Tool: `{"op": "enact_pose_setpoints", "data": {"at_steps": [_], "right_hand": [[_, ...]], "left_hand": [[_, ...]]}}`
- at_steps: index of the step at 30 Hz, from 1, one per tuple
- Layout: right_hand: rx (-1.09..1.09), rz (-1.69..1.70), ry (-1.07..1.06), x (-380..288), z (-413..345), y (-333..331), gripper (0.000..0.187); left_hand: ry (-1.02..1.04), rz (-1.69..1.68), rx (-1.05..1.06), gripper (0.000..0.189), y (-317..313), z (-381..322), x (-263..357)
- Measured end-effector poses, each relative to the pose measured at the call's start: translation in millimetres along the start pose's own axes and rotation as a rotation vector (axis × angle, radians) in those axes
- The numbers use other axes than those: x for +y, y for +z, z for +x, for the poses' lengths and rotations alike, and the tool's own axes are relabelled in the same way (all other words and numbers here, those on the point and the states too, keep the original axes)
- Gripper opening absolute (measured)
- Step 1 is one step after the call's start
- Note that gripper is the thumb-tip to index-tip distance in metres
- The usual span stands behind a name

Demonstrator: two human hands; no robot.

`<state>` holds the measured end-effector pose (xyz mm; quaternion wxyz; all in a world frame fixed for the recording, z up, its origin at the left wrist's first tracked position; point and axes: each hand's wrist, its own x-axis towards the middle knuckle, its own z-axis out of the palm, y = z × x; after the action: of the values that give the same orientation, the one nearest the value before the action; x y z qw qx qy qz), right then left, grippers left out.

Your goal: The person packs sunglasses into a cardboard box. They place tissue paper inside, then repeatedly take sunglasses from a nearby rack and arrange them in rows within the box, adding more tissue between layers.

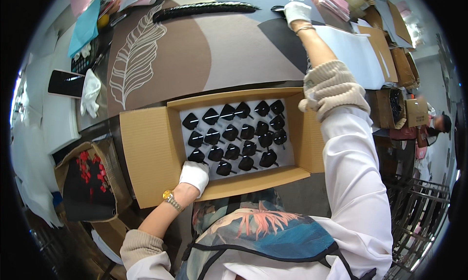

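My left hand, in a white glove, reaches into the lower left corner of an open cardboard box; its fingers are hidden, so its hold is unclear. Beside it lies a glossy black diamond-shaped piece with a short stem. Several more such pieces stand in rough rows on white lining inside the box. My right hand, also gloved in white, is at the far side of the table mat, touching or close to a small glossy black piece. A long row of nested black pieces lies to its left.
On the left are a phone, a loose white glove and a carton with red bits on black material. White sheets, cardboard and pink papers lie at the right. Another person is at the far right.
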<state>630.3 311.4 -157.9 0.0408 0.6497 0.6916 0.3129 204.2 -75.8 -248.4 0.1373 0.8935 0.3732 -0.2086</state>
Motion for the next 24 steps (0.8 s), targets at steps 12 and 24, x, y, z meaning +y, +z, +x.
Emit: {"op": "enact_pose_setpoints", "data": {"at_steps": [12,24], "right_hand": [[-0.195,0.964,0.171,-37.8,-117.5,-134.1,0.018],[-1.165,1.225,-0.187,-159.5,-372.3,-160.9,0.018]], "left_hand": [[0.394,0.048,-0.058,0.014,-5.9,17.8,9.7],[0.415,0.127,-0.074,0.014,-10.8,25.5,13.6]]}}
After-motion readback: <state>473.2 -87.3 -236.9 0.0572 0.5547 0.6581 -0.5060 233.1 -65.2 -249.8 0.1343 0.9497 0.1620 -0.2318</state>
